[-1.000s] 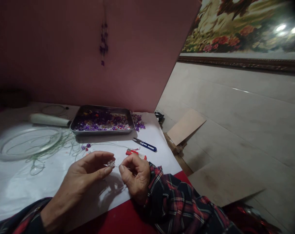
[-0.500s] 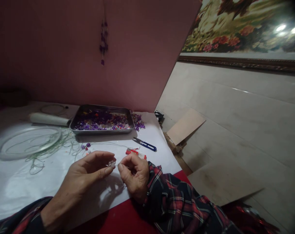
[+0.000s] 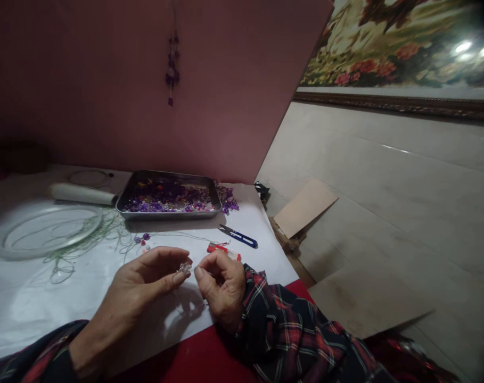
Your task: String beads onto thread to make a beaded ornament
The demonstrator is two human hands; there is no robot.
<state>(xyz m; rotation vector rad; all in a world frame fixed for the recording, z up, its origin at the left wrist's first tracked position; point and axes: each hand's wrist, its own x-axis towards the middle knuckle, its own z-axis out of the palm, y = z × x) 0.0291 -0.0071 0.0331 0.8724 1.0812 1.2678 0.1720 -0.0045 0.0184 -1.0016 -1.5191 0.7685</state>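
Observation:
Between the thumb and fingertips of my left hand (image 3: 136, 290) is a small cluster of clear beads (image 3: 185, 267). My right hand (image 3: 221, 287) is closed in a pinch just right of the cluster, on what looks like a fine, pale thread that barely shows. Just behind my right hand lies a red lighter (image 3: 215, 248), partly covered by it. Blue-handled thread snips (image 3: 239, 236) rest farther back. Several loose purple and red beads (image 3: 145, 237) lie beyond my left hand.
A metal tray (image 3: 170, 215) of mixed beads stands at the back, with more purple beads (image 3: 229, 198) beside it. To the left are a clear ring-shaped coil (image 3: 10, 247), tangled green thread (image 3: 80, 242) and a white thread cone (image 3: 82, 194). A beaded strand (image 3: 170, 74) hangs behind.
The view has shifted very slightly. Both hands keep nearly the same pose, and the bead cluster is turned a little in my left fingertips.

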